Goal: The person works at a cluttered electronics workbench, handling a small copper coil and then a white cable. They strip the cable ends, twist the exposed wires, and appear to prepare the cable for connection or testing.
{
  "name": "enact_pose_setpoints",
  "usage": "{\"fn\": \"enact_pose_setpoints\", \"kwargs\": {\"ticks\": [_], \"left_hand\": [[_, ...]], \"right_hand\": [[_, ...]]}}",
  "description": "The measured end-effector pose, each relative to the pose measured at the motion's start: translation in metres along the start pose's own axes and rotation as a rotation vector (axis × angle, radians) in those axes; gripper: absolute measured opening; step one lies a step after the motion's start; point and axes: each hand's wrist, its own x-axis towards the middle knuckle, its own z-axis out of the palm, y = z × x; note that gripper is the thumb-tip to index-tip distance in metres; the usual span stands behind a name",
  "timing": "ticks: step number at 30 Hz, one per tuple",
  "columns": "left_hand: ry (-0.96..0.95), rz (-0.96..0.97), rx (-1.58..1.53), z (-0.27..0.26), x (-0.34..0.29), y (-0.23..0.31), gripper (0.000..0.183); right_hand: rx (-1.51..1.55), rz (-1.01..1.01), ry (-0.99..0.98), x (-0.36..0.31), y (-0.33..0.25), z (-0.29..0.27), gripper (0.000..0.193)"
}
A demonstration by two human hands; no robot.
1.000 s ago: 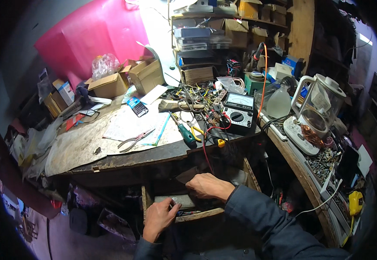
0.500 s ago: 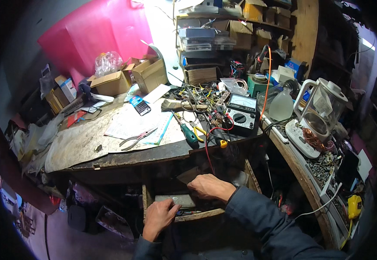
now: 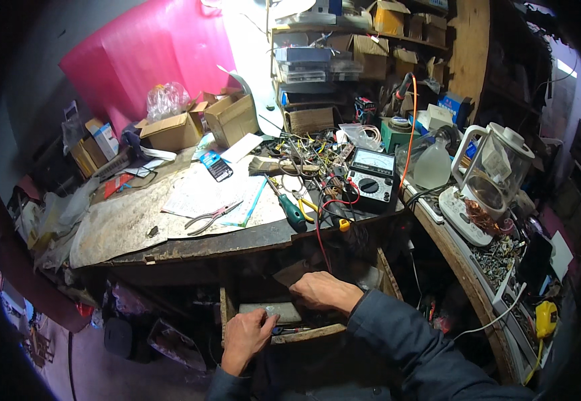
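Note:
An open wooden drawer point(image 3: 316, 333) juts out beneath the workbench. My left hand point(image 3: 246, 338) is closed at the drawer's front left, its curled fingers beside a flat grey box point(image 3: 282, 313) inside. Whatever is between those fingers is hidden. Reaching over the drawer from the right, my right hand point(image 3: 327, 293) is closed too, fingers bent down and in. Just beyond its fingertips is a brown flap point(image 3: 292, 273) that looks like cardboard. What the right fingers grip, if anything, does not show.
On the bench lie pliers point(image 3: 211, 218), a green-handled screwdriver point(image 3: 292, 208), papers and a wire heap point(image 3: 310, 144). An analog multimeter point(image 3: 373, 179) stands near the edge, its red lead hanging toward the drawer. To the right are a glass jug point(image 3: 494, 167) and a yellow plug point(image 3: 546, 319).
My right hand has shifted very slightly down. The left hand keeps its place by the grey box, its fingers still curled.

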Motion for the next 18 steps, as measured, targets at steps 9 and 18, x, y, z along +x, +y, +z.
{"fn": "enact_pose_setpoints", "kwargs": {"ticks": [9, 18], "left_hand": [[0.031, 0.013, -0.044, 0.0027, -0.0011, -0.0023, 0.04], [0.043, 0.001, -0.046, -0.0044, -0.0041, 0.0038, 0.038]], "right_hand": [[-0.006, 0.004, -0.028, -0.0033, -0.0094, -0.0113, 0.014], [-0.022, -0.006, -0.052, -0.0018, -0.0088, -0.0107, 0.016]]}}
